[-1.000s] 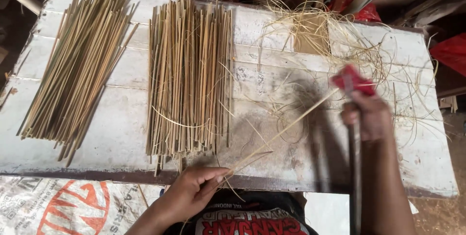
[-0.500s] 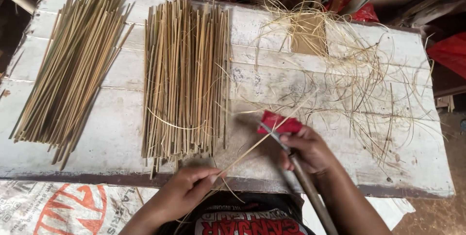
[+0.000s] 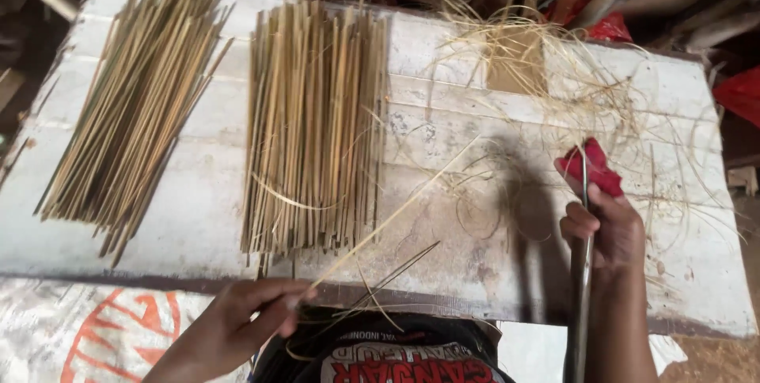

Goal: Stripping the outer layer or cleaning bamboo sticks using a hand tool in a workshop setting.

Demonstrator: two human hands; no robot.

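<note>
I am pinching one thin bamboo strip (image 3: 396, 213) in my left hand (image 3: 237, 324) and gripping a long blade (image 3: 583, 272) in my right hand (image 3: 602, 225), with two finished stick piles (image 3: 313, 122) lying on the white workbench (image 3: 443, 98) and shavings (image 3: 546, 74) accumulating.

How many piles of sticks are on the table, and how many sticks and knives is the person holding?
Piles of sticks on the table: 2, a left pile and a middle pile
Single stick in the left hand: 1
Knife in the right hand: 1
Total: 4
</note>
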